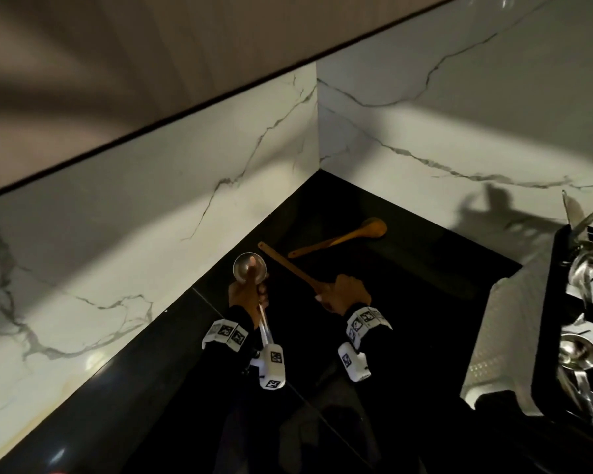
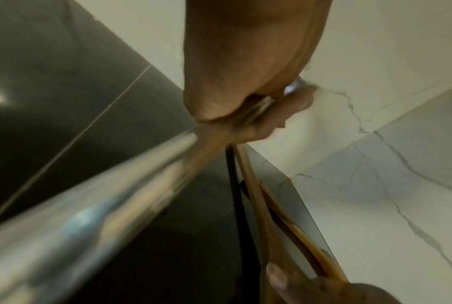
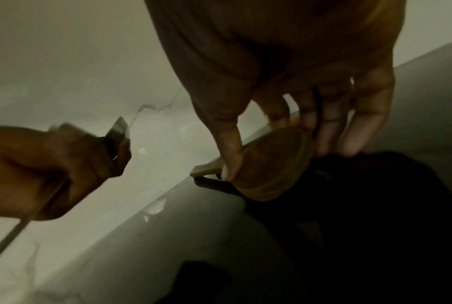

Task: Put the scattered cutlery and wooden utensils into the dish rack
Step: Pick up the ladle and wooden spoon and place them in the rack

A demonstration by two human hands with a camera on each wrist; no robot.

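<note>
My left hand (image 1: 250, 293) grips the handle of a steel ladle (image 1: 249, 267), whose bowl points away towards the marble wall. In the left wrist view the ladle's handle (image 2: 89, 205) is a blurred silver streak under my thumb. My right hand (image 1: 332, 293) holds a long wooden utensil (image 1: 288, 265) at its wide end, with the thumb and fingers (image 3: 229, 156) curled round its round head (image 3: 271, 164). The utensil sits low over the black counter. A second wooden spoon (image 1: 343, 237) lies loose near the corner. The black dish rack (image 1: 555, 302) stands at the right.
Several steel pieces (image 1: 582, 268) stand in the rack. A white mat (image 1: 507, 336) hangs at the rack's left side. Marble walls (image 1: 151, 217) close off the counter (image 1: 408, 268) on the left and at the back, forming a corner.
</note>
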